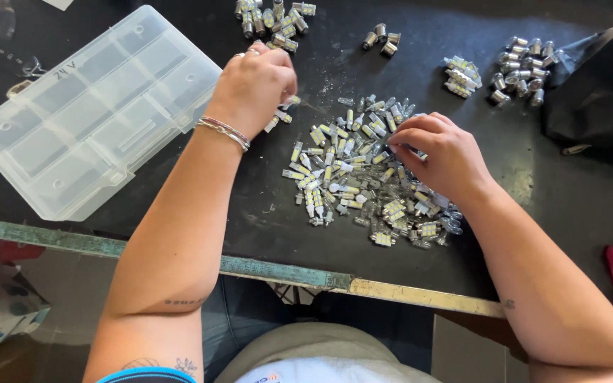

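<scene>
Black worktable (264,220), worn pale-painted front edge (391,289), dim floor beneath

A compartment box (86,117) is placed left of the central bulb pile (363,177), with smaller bulb groups (519,71) set behind it.

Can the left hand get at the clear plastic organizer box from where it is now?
Probably yes. The left hand is just right of the clear organizer box, whose lid is shut, and only bare dark tabletop lies between them.
</scene>
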